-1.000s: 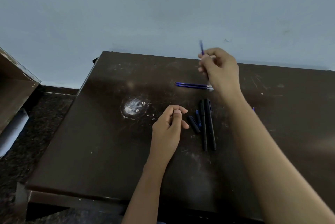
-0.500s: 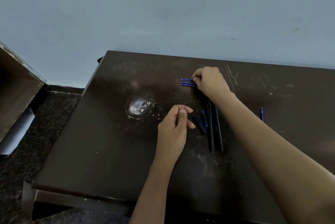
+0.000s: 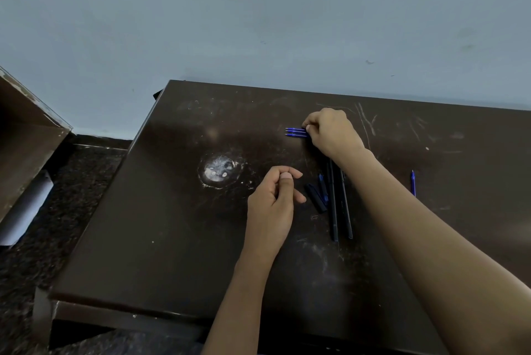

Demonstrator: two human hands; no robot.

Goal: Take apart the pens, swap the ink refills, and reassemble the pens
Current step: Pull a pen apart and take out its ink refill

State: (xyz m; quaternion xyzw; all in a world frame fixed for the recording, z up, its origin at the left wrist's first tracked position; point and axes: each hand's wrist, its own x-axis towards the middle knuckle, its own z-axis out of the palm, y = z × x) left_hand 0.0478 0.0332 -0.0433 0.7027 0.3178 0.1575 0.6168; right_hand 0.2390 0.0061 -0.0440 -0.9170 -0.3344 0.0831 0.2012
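Nearest me, my left hand (image 3: 273, 199) rests on the scuffed dark brown table (image 3: 172, 239), fingers curled loosely against the thumb; I can't tell if it pinches anything. Just at its three o'clock lie two short dark pen caps (image 3: 317, 196) and two long black pen barrels (image 3: 339, 205), emptied, I judge. Farther out at twelve o'clock, my right hand (image 3: 333, 132) is closed down on three thin blue ink refills (image 3: 296, 132) lying side by side, tips pointing nine o'clock. I'd keep them parallel and separated, so each goes into a different barrel. A loose blue piece (image 3: 413, 182) sits well apart at three o'clock.
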